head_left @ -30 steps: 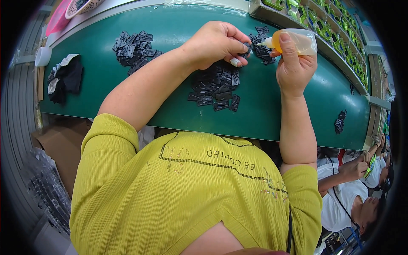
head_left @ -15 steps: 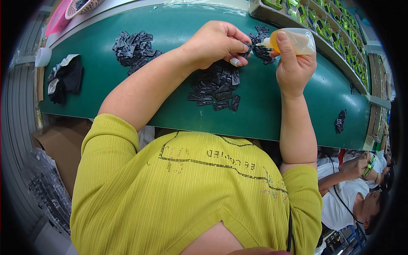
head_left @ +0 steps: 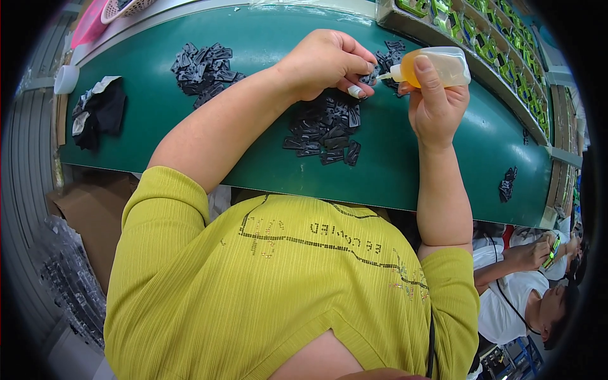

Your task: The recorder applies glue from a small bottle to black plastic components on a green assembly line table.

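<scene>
Pinched in the fingers of my left hand (head_left: 332, 66) is a small black plastic part (head_left: 369, 78), mostly covered by the fingertips. My right hand (head_left: 438, 107) grips a translucent squeeze bottle (head_left: 448, 66) lying on its side, with amber liquid gathered toward its neck. The bottle's thin white nozzle (head_left: 385, 76) points left and reaches the black part, or nearly so. Below my left hand lies a pile of similar black plastic parts (head_left: 329, 130). Another heap of black parts (head_left: 202, 69) is left of my forearm, and more parts (head_left: 394, 49) lie behind the nozzle.
The green tabletop (head_left: 266, 168) carries a black and white cloth (head_left: 100, 114) at the left and a few black parts (head_left: 507, 185) at the right. A divided box of lime-green pieces (head_left: 481, 38) borders the far right. A person in white (head_left: 510, 297) sits beyond the right edge.
The bottle and my right hand have dropped slightly toward me, and the nozzle sits a little lower against the black part. My left hand keeps its pinch, almost still.
</scene>
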